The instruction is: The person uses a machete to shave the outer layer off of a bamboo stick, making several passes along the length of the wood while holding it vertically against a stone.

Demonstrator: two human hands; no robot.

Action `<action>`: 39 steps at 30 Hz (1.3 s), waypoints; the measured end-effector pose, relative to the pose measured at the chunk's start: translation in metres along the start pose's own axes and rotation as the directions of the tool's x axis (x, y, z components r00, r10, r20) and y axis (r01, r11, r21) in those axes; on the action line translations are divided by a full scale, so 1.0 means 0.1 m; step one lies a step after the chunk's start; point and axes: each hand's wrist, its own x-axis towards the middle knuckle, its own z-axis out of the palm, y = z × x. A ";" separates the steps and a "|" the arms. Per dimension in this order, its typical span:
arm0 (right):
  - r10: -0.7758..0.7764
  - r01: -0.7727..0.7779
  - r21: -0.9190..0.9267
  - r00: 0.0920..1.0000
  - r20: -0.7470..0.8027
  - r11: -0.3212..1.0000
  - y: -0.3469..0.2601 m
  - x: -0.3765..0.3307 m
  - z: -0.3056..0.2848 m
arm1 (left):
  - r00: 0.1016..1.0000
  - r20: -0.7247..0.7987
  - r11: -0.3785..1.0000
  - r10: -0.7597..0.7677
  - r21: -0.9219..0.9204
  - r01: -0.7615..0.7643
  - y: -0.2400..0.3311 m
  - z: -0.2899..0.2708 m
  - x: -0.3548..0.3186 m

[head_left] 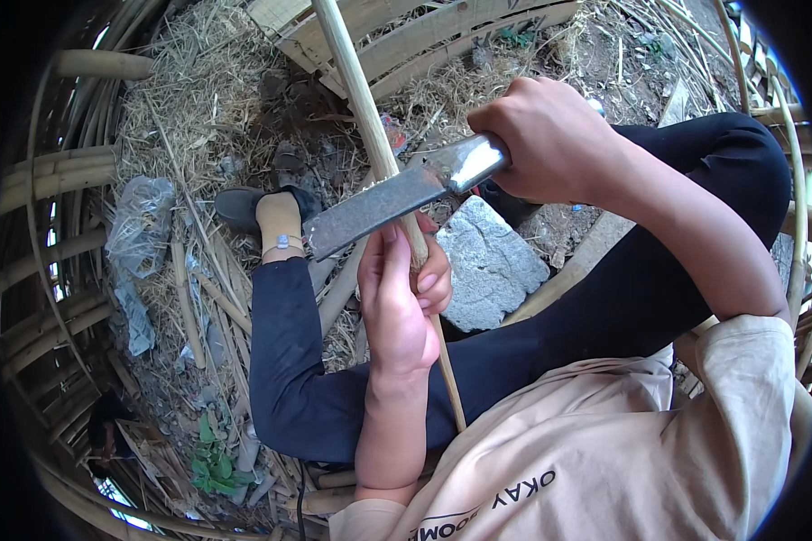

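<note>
A long pale wooden stick (pixel 356 86) runs at a slant from the top of the view down to my lap. My left hand (pixel 397 302) is closed around it at mid-length, with the thumb pointing up along it. In my right hand (pixel 550 140) I grip a broad-bladed knife (pixel 370 209), whose handle is hidden by my fingers. The dark, worn blade lies across the stick just above my left hand and appears to touch it. Where the blade crosses, a bit of the stick is covered.
A grey stone block (pixel 487 266) rests on the ground beyond my folded leg. Behind the stick is a slatted wooden crate (pixel 451 41). Clear plastic (pixel 142 225) and a green plant (pixel 212 460) lie to the left, among straw and bamboo pieces. Bamboo walls (pixel 59 261) enclose both sides.
</note>
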 end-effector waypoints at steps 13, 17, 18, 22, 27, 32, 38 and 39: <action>0.084 -0.114 -0.138 0.976 -0.202 0.984 0.37 0.18 0.06 | 1.000 -0.021 0.999 -0.011 0.049 0.012 -0.18 0.14 -0.08; 0.156 -0.199 -0.184 0.962 -0.224 0.963 0.49 0.23 0.06 | 0.999 -0.009 0.999 -0.044 0.029 0.044 -0.22 0.12 -0.07; 0.334 -0.377 -0.078 0.885 -0.324 0.923 0.70 0.30 0.08 | 0.998 -0.006 0.998 -0.069 0.011 0.069 -0.24 0.14 -0.09; 0.312 -0.440 -0.196 0.828 -0.467 0.876 0.83 0.33 -0.49 | 0.999 0.021 0.998 -0.027 0.055 0.026 -0.20 0.12 -0.06; 0.120 -0.096 0.081 0.915 -0.384 0.992 0.66 0.14 -0.11 | 0.996 -0.083 1.000 -0.018 0.013 0.019 -0.02 -0.01 0.07; -0.004 0.005 0.017 0.997 -0.073 1.000 0.25 0.10 0.07 | 0.982 0.157 0.964 -0.105 -0.227 0.140 -0.05 -0.06 0.06; -0.022 0.022 0.000 0.986 -0.164 1.000 0.22 0.09 0.16 | 0.923 0.377 0.861 -0.081 -0.440 0.255 -0.20 -0.08 0.02; -0.019 0.015 -0.022 0.984 -0.177 1.000 0.24 0.11 0.18 | 0.941 0.319 0.891 -0.109 -0.389 0.235 -0.19 -0.08 0.02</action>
